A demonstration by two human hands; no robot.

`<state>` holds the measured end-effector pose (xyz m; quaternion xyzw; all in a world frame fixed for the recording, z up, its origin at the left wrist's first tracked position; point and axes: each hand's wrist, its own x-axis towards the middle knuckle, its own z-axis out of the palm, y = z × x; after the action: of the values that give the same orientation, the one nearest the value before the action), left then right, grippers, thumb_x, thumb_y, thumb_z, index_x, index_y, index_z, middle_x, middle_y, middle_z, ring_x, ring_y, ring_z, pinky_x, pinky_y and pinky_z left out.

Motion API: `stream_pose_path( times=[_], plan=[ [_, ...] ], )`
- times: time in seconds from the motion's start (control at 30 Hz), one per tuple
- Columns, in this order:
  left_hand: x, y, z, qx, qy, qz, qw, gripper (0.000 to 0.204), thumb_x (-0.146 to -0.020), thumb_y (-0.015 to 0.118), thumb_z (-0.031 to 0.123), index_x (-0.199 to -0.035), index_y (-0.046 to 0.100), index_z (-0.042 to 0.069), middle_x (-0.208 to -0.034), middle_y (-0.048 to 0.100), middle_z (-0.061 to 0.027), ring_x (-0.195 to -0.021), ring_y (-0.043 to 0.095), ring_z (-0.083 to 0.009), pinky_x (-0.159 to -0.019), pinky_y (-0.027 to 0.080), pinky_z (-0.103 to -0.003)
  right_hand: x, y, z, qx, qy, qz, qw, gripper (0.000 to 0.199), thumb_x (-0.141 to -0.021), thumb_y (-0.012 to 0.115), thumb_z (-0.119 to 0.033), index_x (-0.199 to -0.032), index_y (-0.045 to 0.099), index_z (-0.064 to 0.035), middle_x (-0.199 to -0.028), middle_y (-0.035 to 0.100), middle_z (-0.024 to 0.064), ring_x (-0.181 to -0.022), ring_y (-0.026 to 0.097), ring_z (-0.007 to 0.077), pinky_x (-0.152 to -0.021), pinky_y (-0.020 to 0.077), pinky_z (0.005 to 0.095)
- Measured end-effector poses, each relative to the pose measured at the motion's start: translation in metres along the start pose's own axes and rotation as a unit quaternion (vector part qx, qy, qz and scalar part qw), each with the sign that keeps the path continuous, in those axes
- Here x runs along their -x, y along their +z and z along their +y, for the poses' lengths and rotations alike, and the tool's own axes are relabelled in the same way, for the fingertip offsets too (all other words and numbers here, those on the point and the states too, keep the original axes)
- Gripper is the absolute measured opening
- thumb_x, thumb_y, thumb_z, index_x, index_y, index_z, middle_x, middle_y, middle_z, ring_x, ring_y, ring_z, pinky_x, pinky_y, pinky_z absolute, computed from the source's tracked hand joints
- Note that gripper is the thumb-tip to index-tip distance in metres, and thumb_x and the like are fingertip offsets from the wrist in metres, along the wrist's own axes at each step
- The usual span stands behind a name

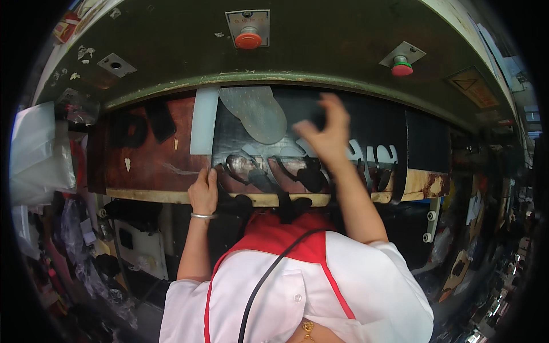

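Note:
A black sheet [366, 117] lies across the work surface, its near edge cut into curved openings and strips. My left hand [202, 192] is at the sheet's near left corner, with thumb and fingers closed on its edge. Just beyond these fingers a pale flat strip [203, 123] runs away from me. My right hand [330, 134], blurred, hovers over the sheet with thumb and fingers spread apart and nothing visible in it. To its left lies a grey sole-shaped plate [260, 117]. Dark curved pieces [311, 178] and pale curved shapes [386, 154] show along the near edge.
The reddish-brown board [154, 157] holds dark cut pieces [161, 121] at left. A green machine beam [320, 48] spans the far side, carrying a red button [248, 39] and a red-and-green button [401, 67]. Clear plastic bags [43, 154] hang at far left.

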<state>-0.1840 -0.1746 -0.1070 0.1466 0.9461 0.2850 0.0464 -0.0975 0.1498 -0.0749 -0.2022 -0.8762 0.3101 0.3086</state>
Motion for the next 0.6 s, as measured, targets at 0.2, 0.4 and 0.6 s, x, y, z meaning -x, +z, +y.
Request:
stream_pose_path(
  times=[0.2,0.4,0.6],
  plan=[
    [0.061,-0.008,-0.011,-0.091,-0.005,0.009,0.996,0.030,-0.095,0.055,0.035,-0.083,0.060,0.009,-0.063,0.060,-0.0209,-0.060,0.060,-0.0428,-0.054,0.044,-0.051,0.050,0.064,-0.082,-0.037,-0.011,-0.120,0.992,0.095,-0.055,0.090,-0.024,-0.137,0.044,-0.0115,-0.142,0.029,0.0303,-0.132,0.027,0.0497,-0.105,0.0380,0.0509],
    [0.103,-0.011,-0.029,-0.025,0.022,0.053,0.998,0.024,-0.092,0.061,0.026,-0.078,0.059,0.007,-0.062,0.057,-0.0178,-0.058,0.056,-0.0385,-0.052,0.041,-0.047,0.047,0.000,-0.065,-0.561,0.342,-0.101,0.748,0.101,-0.062,0.086,-0.010,-0.145,0.028,-0.0153,-0.126,0.055,0.0169,-0.118,0.053,0.0264,-0.104,0.0395,0.0389],
    [0.102,-0.008,-0.030,0.043,0.039,0.070,0.996,0.019,-0.091,0.063,0.023,-0.081,0.061,0.006,-0.064,0.058,-0.0172,-0.059,0.056,-0.0379,-0.053,0.041,-0.046,0.059,-0.022,-0.038,0.039,-0.001,-0.063,0.997,0.097,-0.055,0.087,-0.012,-0.138,0.037,-0.0046,-0.131,0.048,0.0224,-0.121,0.046,0.0382,-0.103,0.0394,0.0457]
  ],
)
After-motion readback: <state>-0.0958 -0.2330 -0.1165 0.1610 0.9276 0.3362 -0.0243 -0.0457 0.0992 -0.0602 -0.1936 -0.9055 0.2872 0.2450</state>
